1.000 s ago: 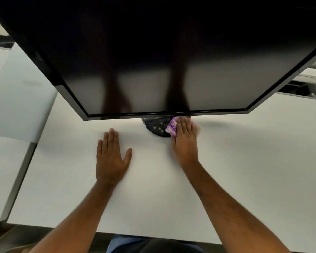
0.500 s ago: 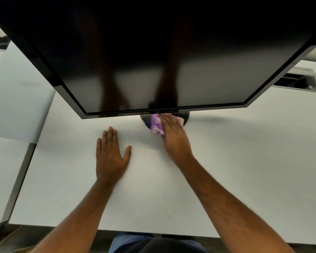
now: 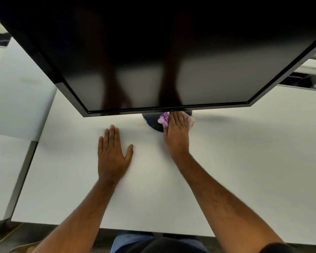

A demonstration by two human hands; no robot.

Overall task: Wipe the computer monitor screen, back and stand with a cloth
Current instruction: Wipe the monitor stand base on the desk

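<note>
The right hand (image 3: 176,133) slides the cloth (image 3: 164,119) back rightward across the stand base (image 3: 151,122) under the monitor's lower edge, after swinging left half a second ago. More ribbed black base shows on the left now, and cloth pokes out on both sides of the fingers (image 3: 179,118).

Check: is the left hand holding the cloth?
No, the left hand lies flat on the desk; the right hand presses the cloth.
</note>
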